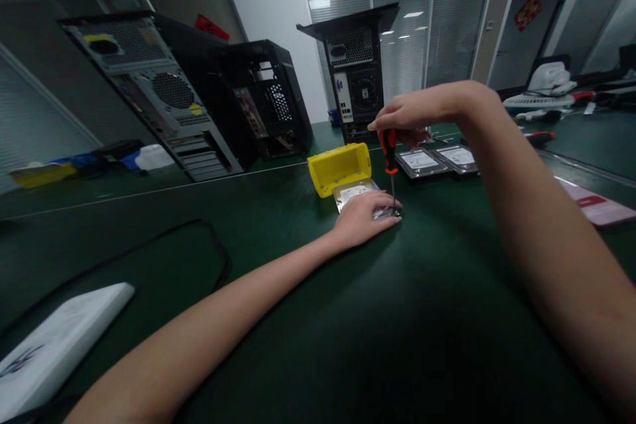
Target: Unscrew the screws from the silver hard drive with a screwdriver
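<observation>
A screwdriver with a red and black handle stands nearly upright in my right hand, whose fingers are wrapped round the top of its handle. Its tip meets the near right corner of a silver hard drive lying on the green table. My left hand is closed around that drive, fingers across its top and thumb along the near edge, so part of the drive is hidden. Just behind the drive, a yellow plastic bin lies with its opening facing me.
Two more hard drives lie to the right. Computer cases stand along the back. A white box and a black cable are at the left. A pink and white packet lies at the right.
</observation>
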A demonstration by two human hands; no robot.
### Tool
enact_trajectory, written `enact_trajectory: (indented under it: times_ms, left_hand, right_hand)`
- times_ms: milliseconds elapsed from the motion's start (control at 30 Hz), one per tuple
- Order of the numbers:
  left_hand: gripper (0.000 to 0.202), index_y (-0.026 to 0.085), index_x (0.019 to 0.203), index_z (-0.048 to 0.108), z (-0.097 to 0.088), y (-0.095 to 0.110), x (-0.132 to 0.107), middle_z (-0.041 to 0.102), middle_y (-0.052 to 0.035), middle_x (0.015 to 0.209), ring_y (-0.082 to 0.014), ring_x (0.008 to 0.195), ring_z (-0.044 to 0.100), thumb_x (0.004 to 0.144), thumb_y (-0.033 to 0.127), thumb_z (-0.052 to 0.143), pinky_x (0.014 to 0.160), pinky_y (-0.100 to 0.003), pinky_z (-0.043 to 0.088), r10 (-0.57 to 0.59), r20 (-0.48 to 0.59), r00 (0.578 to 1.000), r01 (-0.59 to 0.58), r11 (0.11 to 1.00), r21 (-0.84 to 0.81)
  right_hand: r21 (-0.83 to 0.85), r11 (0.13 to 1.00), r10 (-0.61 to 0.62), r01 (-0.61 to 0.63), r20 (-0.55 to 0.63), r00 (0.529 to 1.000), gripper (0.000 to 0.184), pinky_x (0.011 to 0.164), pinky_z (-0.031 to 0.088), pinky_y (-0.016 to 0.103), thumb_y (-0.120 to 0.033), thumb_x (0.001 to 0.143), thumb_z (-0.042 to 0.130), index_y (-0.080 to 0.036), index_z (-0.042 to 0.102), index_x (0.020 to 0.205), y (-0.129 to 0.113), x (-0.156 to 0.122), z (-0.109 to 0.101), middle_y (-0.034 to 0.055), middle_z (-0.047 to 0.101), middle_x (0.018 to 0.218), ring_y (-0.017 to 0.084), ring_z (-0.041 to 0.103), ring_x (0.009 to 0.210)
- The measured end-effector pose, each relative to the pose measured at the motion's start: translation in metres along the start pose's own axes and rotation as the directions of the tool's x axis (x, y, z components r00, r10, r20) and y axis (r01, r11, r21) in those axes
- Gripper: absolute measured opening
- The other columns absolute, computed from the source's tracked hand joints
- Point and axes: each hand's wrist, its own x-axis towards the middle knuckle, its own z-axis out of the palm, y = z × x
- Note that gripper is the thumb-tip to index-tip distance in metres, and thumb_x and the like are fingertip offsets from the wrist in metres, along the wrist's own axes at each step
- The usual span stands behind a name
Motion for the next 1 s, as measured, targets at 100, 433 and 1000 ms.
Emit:
enact_trajectory:
  times_ms: [100, 433, 1000]
  left_hand:
    - [0.031, 0.023, 0.108, 0.064, 0.000, -0.001, 0.000, 0.064, -0.0039, 0.112, -0.0212, 0.113, 0.053, 0.084, 0.040, 0.054, 0.098, -0.038, 0.040, 0.000, 0.000, 1.000, 0.000, 1.000, 0.006]
    - [0.030, 0.023, 0.108, 0.064, 0.001, 0.000, 0.001, 0.063, -0.0040, 0.113, -0.0217, 0.113, 0.052, 0.084, 0.039, 0.054, 0.097, -0.039, 0.040, -0.008, 0.000, 1.000, 0.008, 1.000, 0.000]
    - [0.030, 0.023, 0.107, 0.065, -0.001, 0.002, 0.002, 0.064, -0.0042, 0.113, -0.0220, 0.116, 0.051, 0.084, 0.039, 0.054, 0.099, -0.040, 0.038, -0.019, 0.010, 1.000, 0.019, 1.000, -0.014]
  right_hand:
    - [-0.029, 1.000, -0.011, 0.010, -0.023, 1.000, 0.055, 0.058, 0.041, 0.027, -0.056, 0.087, 0.033, -0.011, 0.063, 0.093, -0.003, -0.002, 0.000, 0.0049, 0.058, 0.065, 0.013, 0.056, 0.060]
    - [0.031, 0.999, -0.016, 0.016, -0.003, 1.000, 0.044, 0.062, 0.047, 0.025, -0.050, 0.085, 0.044, -0.013, 0.065, 0.093, -0.005, -0.004, -0.001, 0.0057, 0.066, 0.075, 0.013, 0.062, 0.064]
    - [0.038, 0.999, 0.004, -0.003, -0.036, 0.999, 0.060, 0.054, 0.043, 0.028, -0.062, 0.083, 0.035, -0.011, 0.063, 0.100, -0.007, 0.004, 0.006, 0.0072, 0.061, 0.068, 0.014, 0.056, 0.057]
